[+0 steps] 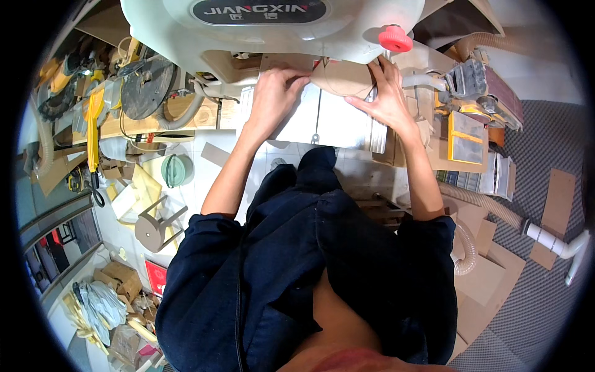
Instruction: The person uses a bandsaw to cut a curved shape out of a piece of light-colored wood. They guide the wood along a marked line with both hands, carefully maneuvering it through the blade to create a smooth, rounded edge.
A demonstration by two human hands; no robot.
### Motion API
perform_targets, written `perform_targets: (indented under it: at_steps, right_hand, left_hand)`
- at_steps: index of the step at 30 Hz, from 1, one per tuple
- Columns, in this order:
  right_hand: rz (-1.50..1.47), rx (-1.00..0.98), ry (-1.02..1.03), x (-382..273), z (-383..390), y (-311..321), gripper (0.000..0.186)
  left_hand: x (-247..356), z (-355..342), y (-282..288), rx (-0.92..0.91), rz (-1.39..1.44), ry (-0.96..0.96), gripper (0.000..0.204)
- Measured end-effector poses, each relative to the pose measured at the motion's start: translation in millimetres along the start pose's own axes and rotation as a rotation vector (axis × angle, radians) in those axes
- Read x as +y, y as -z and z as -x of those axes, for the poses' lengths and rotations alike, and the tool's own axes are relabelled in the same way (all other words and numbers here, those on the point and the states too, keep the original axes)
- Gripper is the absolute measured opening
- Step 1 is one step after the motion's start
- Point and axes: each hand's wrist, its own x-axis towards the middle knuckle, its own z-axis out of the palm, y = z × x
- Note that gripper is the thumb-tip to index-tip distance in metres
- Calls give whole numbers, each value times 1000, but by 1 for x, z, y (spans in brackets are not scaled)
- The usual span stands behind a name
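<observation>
A thin tan board point(344, 77) with a rounded front edge lies flat on the metal table point(299, 124) of a large pale-green machine, which looks like a band saw point(273, 38). My left hand point(277, 96) presses its thumb and fingertips together at the board's left edge. On the other side my right hand point(389, 93) grips the board, thumb on the front edge and fingers along the right side. A dark line runs across the board near its left part. The board's far edge sits under the machine's housing, and I cannot make out a blade.
A red knob point(395, 39) juts from the housing at the right. Left of the table, a workbench point(186, 115) carries a dark disc point(149, 88) and hoses. A belt sander point(486, 90) stands at the right. Below are a stool point(150, 232), a green bucket point(175, 170) and cardboard sheets point(489, 273).
</observation>
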Motion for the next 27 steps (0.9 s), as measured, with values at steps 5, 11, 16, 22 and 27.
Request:
perform_targets:
  at_steps: [5,11,16,22,27]
  right_hand:
    - [27,13,-8,-3,3,1,102]
    - [31,17,-17,-3,4,1,104]
    - [55,24,-19,-4,3,0,104]
    - [17,17,-51,-2,3,-2,108]
    - [7,21,-60,-1,3,-4,109]
  left_hand:
    - [-2,1,-5,18,15,-36,23]
    - [0,-1,-4,4,1,-25,23]
    - [-4,-2,-6,44,30,-42,22]
    - [-2,-4,-5,42,49,-38,21]
    - [1,-5,-2,28,53,-24,21]
